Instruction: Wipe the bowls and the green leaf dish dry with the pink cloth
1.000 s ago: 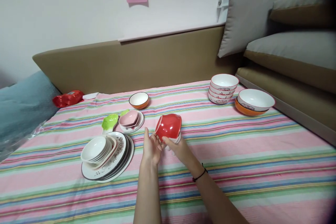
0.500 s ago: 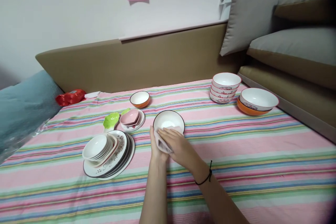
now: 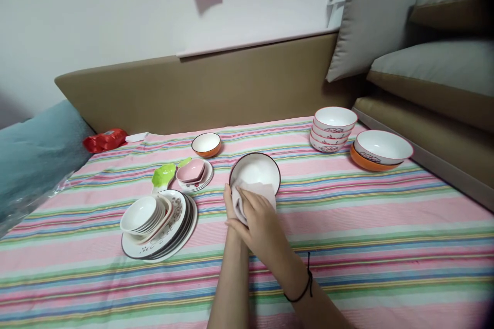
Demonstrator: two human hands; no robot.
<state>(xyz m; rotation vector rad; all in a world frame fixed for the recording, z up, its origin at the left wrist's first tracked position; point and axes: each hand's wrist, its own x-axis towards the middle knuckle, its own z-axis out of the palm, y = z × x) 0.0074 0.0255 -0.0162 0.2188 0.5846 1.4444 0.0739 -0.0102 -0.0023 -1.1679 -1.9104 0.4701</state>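
A bowl (image 3: pixel 257 168), white inside with a dark rim, is tilted toward me above the striped cloth. My left hand (image 3: pixel 230 209) grips its near left edge from below, mostly hidden behind my right hand. My right hand (image 3: pixel 258 218) presses a pale pink wiping cloth (image 3: pixel 252 194) against the bowl's near rim and inside, fingers curled on the cloth. A black band circles my right wrist.
A stack of plates and small white dishes (image 3: pixel 156 221) lies to the left, with a green leaf dish (image 3: pixel 164 175), a pink dish on a saucer (image 3: pixel 192 172) and an orange bowl (image 3: pixel 206 144) behind. Stacked white bowls (image 3: pixel 332 128) and a large orange-bottomed bowl (image 3: pixel 382 149) stand far right. Cushions lie beyond.
The bowl was held with its red outside toward me; it has turned so its white inside faces up. My right hand has brought the cloth onto its rim and inside.
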